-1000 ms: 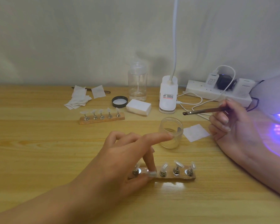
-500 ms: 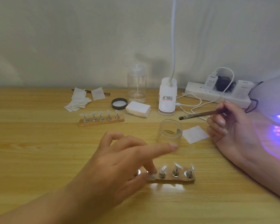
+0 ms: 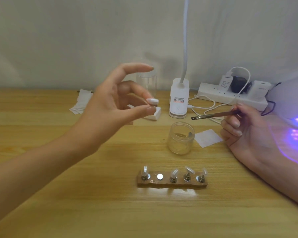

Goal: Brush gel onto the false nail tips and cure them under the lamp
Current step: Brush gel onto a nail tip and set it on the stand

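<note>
Head view. Half a second ago the left hand (image 3: 110,107) was low, its fingers on the second stand of the wooden holder (image 3: 172,183) in front of the glass jar (image 3: 181,138). Now that hand is raised, up and to the left of the jar. It pinches one false nail tip (image 3: 152,101) on its little metal stand between the thumb and a fingertip, and one finger stretches straight out above the pinch. The holder has stayed in place on the table (image 3: 58,203), on the near side of the jar. It now carries four stands with tips, and a bare round magnet (image 3: 160,176) shows in the second place from its left end.

The right hand (image 3: 246,127) is much where it was, to the right of the jar, fingers curled round the handle of the brush (image 3: 213,115). The brush lies nearly level and its tip points left, ending just above the jar's mouth. The lifted tip is well apart from the brush tip, to the left of it and a little higher.

A white paper square (image 3: 208,138) lies just right of the jar. Farther right, the curing lamp (image 3: 292,98) throws a purple glow on the wood. Behind the jar stands a white desk lamp base (image 3: 179,100).
</note>
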Action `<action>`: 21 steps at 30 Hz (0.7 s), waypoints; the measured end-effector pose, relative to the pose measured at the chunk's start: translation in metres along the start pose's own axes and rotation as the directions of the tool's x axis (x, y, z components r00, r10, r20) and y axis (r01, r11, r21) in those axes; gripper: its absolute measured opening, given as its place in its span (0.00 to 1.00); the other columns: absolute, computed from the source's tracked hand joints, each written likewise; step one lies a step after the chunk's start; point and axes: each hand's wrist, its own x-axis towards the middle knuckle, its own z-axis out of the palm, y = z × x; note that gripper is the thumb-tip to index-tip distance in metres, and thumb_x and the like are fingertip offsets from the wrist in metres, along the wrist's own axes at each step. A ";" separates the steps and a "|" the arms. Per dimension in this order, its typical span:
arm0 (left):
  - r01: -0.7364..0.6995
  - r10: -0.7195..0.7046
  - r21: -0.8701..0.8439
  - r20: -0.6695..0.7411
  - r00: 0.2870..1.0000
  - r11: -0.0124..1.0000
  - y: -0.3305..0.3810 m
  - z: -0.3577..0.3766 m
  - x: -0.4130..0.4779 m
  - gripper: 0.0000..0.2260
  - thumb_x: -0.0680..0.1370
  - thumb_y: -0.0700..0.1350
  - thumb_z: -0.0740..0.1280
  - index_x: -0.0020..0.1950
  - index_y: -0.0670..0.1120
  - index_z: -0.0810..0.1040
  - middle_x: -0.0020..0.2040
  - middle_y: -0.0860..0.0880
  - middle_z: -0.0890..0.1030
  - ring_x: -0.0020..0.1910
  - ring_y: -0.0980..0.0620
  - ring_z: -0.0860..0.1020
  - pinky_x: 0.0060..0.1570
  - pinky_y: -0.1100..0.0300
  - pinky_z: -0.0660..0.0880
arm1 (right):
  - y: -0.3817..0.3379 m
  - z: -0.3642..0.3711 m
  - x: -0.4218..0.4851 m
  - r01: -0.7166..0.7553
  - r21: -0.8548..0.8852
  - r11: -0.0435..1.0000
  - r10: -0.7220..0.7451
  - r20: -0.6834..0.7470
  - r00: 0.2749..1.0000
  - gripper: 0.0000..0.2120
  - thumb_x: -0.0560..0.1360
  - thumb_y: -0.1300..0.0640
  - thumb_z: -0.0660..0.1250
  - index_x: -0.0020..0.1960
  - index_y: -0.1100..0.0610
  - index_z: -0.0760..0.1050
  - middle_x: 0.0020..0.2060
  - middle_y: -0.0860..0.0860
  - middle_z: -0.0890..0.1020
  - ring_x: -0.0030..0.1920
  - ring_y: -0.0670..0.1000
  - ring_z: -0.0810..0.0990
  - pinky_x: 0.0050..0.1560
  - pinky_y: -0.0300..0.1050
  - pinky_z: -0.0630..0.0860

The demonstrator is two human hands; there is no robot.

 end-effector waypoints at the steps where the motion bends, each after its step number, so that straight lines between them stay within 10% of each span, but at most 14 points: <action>1: 0.018 -0.018 -0.026 -0.003 1.000 1.000 -0.006 0.004 0.004 0.28 0.71 0.40 0.77 0.69 0.53 0.73 0.41 0.54 0.83 0.41 0.56 0.83 0.38 0.59 0.77 | 0.000 0.000 0.000 -0.001 0.002 1.000 0.001 -0.002 1.000 0.14 0.81 0.54 0.56 0.37 0.52 0.71 0.21 0.46 0.66 0.20 0.43 0.61 0.22 0.34 0.61; 10: 0.099 -0.099 -0.055 -0.003 0.995 0.994 -0.054 0.036 0.010 0.26 0.73 0.36 0.76 0.68 0.51 0.73 0.42 0.52 0.85 0.48 0.54 0.84 0.51 0.62 0.79 | 0.003 -0.001 0.000 0.111 -0.108 0.988 -0.111 0.004 0.994 0.10 0.80 0.53 0.61 0.40 0.53 0.70 0.25 0.48 0.73 0.23 0.44 0.67 0.25 0.34 0.65; 21: 0.081 -0.080 -0.040 0.017 0.997 0.996 -0.060 0.034 0.002 0.32 0.69 0.43 0.77 0.70 0.52 0.71 0.42 0.49 0.85 0.46 0.52 0.85 0.43 0.61 0.79 | 0.005 0.001 -0.004 0.230 -0.218 0.948 -0.215 0.093 0.972 0.10 0.74 0.52 0.64 0.38 0.53 0.66 0.26 0.52 0.78 0.22 0.44 0.70 0.24 0.33 0.66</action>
